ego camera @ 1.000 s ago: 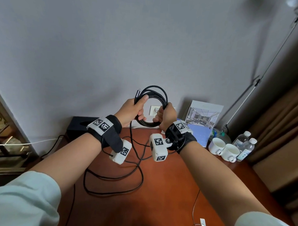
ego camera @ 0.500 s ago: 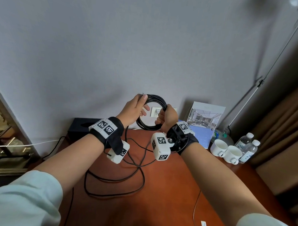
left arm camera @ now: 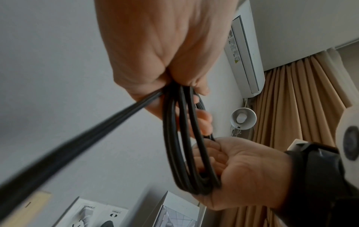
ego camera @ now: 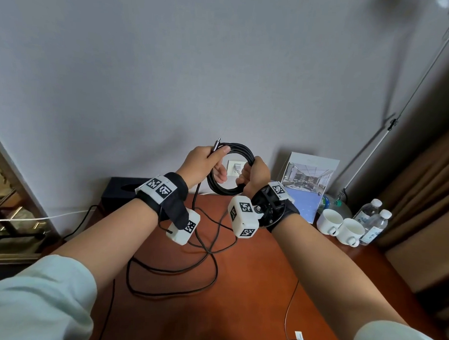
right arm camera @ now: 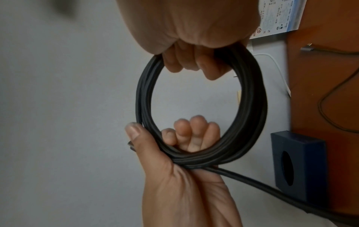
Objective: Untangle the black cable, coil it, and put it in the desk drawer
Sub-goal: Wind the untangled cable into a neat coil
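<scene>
Since a second ago both hands have dropped a little and turned, so the plug end now pokes up past my left thumb instead of lying across it. My left hand point(ego camera: 202, 166) is curled round one side of the cable point(ego camera: 233, 167), thumb pinning the plug end on top; my right hand point(ego camera: 255, 174) is fisted round the opposite side, and the loops hang between them, held up in front of the wall point(ego camera: 171, 66) above the desk point(ego camera: 252, 285). A long tail runs down from the left hand and sprawls in loose curves across the desk. I'd say the risk is that tail: it crosses itself, and a quick pull could drag a knot into the coil or let the stiff loops spring out of either grip. Around the desk I see two white cups point(ego camera: 339, 228) and water bottles point(ego camera: 371, 222) at the right edge, a brochure point(ego camera: 307, 183) leaning on the wall, a dark box point(ego camera: 121, 191) at the back left, and curtains point(ego camera: 421, 202) at the far right. No drawer is in view.
</scene>
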{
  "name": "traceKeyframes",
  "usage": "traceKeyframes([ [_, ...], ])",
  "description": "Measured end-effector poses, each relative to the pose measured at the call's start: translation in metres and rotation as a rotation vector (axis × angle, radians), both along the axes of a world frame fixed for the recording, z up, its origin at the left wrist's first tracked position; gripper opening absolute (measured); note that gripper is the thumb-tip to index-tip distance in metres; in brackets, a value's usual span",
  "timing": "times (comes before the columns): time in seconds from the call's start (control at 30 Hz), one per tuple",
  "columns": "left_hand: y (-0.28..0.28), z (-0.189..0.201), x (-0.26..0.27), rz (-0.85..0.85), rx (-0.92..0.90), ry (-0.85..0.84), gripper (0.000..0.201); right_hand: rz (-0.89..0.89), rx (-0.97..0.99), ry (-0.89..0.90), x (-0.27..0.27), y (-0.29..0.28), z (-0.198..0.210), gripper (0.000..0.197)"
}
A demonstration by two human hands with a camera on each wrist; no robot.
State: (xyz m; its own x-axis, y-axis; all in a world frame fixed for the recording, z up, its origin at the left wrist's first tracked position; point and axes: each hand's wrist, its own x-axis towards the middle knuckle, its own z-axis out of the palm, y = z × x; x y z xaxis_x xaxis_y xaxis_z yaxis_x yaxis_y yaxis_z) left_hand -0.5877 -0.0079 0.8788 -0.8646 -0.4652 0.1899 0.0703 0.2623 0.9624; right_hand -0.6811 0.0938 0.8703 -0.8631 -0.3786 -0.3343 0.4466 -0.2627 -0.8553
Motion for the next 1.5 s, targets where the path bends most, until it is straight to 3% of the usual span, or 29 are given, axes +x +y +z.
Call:
traceKeyframes([
  [0.13,0.005,-0.002,-0.001,-0.059,0.130,-0.043,0.042,-0.057,0.039,-0.024,-0.004,-0.001,-0.006,0.030],
  [0.3,0.003,-0.006,-0.005,-0.024,0.090,-0.073,0.043,0.033,0.011,0.008,-0.013,0.002,-0.012,0.033],
  [0.37,0.001,-0.008,-0.006,0.007,-0.009,-0.108,0.047,0.141,0.067,0.067,-0.019,0.002,-0.012,0.039],
  [0.43,0.002,-0.008,-0.005,0.029,-0.227,-0.184,0.051,0.230,0.148,0.157,-0.026,0.000,-0.007,0.047],
  [0.57,0.007,-0.007,-0.004,-0.014,-0.585,-0.339,0.044,0.495,0.353,0.458,-0.029,0.001,0.018,0.068],
  [0.67,0.018,-0.004,-0.006,-0.094,-0.635,-0.441,0.037,0.704,0.843,0.916,-0.013,-0.002,0.032,0.064],
  [0.7,0.021,-0.001,-0.007,-0.100,-0.637,-0.462,0.034,0.698,0.936,1.047,-0.009,-0.005,0.033,0.063],
  [0.77,0.025,0.003,-0.011,-0.087,-0.632,-0.492,0.031,0.659,0.955,1.133,-0.005,-0.009,0.029,0.065],
  [0.97,0.013,0.003,-0.012,-0.072,-0.583,-0.399,0.020,0.591,0.803,1.083,-0.011,-0.015,0.015,0.058],
  [1.07,0.000,-0.002,-0.014,-0.108,-0.486,-0.382,0.039,0.488,0.708,1.013,-0.018,-0.020,0.010,0.057],
  [1.13,-0.009,-0.006,-0.013,-0.188,-0.324,-0.383,0.047,0.428,0.603,0.927,-0.023,-0.019,0.008,0.058],
  [1.23,-0.013,-0.008,-0.006,-0.360,0.157,-0.249,0.038,0.334,0.402,0.707,-0.027,-0.010,0.008,0.054],
  [1.3,-0.012,-0.010,-0.003,-0.374,0.276,-0.190,0.039,0.279,0.317,0.608,-0.029,-0.007,0.006,0.054],
  [1.4,-0.009,-0.010,-0.005,-0.317,0.128,-0.192,0.042,0.252,0.298,0.578,-0.031,-0.007,0.000,0.053],
  [1.5,-0.009,-0.007,-0.009,-0.252,-0.032,-0.252,0.040,0.395,0.425,0.707,-0.035,-0.005,-0.002,0.059],
])
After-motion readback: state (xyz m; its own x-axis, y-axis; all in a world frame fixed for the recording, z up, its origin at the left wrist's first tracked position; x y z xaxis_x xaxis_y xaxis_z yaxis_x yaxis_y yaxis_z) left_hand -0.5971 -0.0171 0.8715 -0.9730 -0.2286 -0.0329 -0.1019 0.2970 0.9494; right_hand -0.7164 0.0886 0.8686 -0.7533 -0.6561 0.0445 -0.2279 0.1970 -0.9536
